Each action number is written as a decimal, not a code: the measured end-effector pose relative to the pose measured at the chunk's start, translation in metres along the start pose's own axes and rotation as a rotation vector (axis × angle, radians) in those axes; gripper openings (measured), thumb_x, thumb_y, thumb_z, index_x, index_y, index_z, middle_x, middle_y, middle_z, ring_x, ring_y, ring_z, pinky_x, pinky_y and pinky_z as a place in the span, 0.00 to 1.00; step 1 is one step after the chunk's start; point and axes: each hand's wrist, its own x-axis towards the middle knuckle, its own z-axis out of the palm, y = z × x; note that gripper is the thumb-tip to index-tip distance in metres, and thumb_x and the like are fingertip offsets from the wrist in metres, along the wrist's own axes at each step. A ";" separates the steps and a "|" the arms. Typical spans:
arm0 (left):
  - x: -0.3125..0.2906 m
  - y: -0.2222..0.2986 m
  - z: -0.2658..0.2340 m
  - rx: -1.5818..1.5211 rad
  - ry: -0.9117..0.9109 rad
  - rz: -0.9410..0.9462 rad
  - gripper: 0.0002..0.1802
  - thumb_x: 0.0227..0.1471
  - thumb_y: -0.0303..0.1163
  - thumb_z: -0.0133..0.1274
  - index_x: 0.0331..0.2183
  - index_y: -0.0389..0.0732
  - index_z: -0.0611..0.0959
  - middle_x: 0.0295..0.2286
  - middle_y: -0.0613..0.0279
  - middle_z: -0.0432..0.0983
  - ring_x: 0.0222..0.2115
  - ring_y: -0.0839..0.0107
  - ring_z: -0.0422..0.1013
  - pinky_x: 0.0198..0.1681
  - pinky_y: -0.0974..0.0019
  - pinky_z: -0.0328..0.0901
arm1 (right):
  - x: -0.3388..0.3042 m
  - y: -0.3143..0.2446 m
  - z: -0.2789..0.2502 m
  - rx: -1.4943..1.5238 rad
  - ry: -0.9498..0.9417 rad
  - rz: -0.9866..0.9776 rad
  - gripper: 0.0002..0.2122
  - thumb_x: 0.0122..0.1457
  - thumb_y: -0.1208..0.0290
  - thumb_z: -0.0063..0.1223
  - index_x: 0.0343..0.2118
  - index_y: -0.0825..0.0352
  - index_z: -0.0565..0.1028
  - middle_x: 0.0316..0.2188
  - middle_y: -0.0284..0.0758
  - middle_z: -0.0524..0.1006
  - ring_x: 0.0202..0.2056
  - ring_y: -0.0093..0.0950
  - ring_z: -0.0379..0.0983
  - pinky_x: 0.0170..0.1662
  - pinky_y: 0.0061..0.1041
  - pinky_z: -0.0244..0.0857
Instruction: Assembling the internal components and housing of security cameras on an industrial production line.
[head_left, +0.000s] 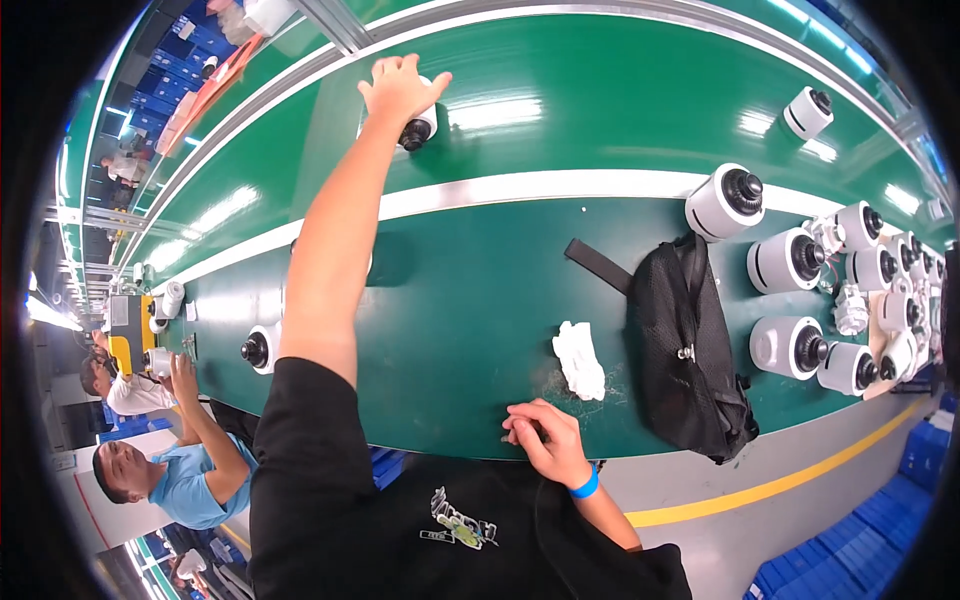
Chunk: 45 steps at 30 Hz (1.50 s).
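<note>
My left arm reaches across to the green belt beyond the table. There my left hand (396, 92) lies over a white cylindrical security camera (428, 120) with a black lens, its fingers spread apart. The hand hides much of that camera's body. Close to the table's front edge is my right hand (548, 438), its fingers curled in and nothing visible in them. Beyond it lies a crumpled white cloth or glove (579, 360). To its right a black mesh bag (690, 350) rests on the dark green table (460, 320).
Several white cameras (787, 260) crowd the table's right end; another (808, 112) stands on the belt (600, 90). One camera (262, 349) sits left, beside my upper arm. A white rail (560, 186) divides table and belt. A person in blue (200, 485) works at the left.
</note>
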 end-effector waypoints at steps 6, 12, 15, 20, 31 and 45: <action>-0.078 0.100 -0.140 -0.884 0.116 0.426 0.33 0.49 0.29 0.52 0.56 0.40 0.61 0.50 0.50 0.66 0.41 0.69 0.72 0.50 0.64 0.63 | -0.003 0.004 -0.009 -0.024 -0.012 -0.025 0.07 0.58 0.81 0.46 0.38 0.72 0.74 0.25 0.36 0.75 0.20 0.19 0.71 0.23 0.17 0.65; -0.266 0.156 -0.241 -1.137 0.656 1.518 0.10 0.32 0.27 0.57 0.25 0.46 0.82 0.23 0.68 0.75 0.22 0.73 0.68 0.26 0.68 0.63 | -0.041 -0.017 -0.038 -0.451 0.169 -0.336 0.09 0.53 0.73 0.51 0.37 0.69 0.77 0.24 0.37 0.79 0.25 0.32 0.77 0.28 0.25 0.69; -0.273 0.149 -0.255 -1.102 0.550 1.484 0.10 0.32 0.27 0.57 0.25 0.46 0.82 0.22 0.68 0.75 0.22 0.73 0.68 0.26 0.68 0.62 | -0.071 -0.028 -0.043 -0.305 0.710 -0.322 0.11 0.61 0.71 0.42 0.38 0.73 0.74 0.17 0.37 0.78 0.14 0.18 0.68 0.21 0.16 0.63; -0.273 0.170 -0.258 -1.136 0.376 1.468 0.10 0.32 0.28 0.56 0.26 0.45 0.82 0.22 0.68 0.75 0.20 0.73 0.67 0.24 0.68 0.61 | -0.105 -0.015 -0.113 -0.383 1.490 -0.305 0.10 0.63 0.73 0.41 0.43 0.70 0.70 0.32 0.37 0.74 0.23 0.16 0.63 0.26 0.15 0.60; -0.258 0.187 -0.279 -1.084 0.100 1.520 0.11 0.32 0.28 0.55 0.26 0.42 0.82 0.20 0.64 0.74 0.17 0.74 0.64 0.20 0.70 0.55 | -0.094 0.036 -0.286 0.057 1.598 -0.030 0.31 0.61 0.57 0.48 0.60 0.70 0.52 0.57 0.40 0.57 0.55 0.31 0.57 0.55 0.29 0.54; 0.065 0.482 -0.019 -0.384 0.058 0.868 0.50 0.35 0.53 0.62 0.59 0.54 0.60 0.60 0.46 0.42 0.55 0.42 0.56 0.56 0.52 0.58 | -0.076 -0.001 -0.266 -0.340 1.664 0.085 0.26 0.65 0.61 0.39 0.60 0.71 0.54 0.58 0.43 0.59 0.57 0.35 0.56 0.60 0.30 0.46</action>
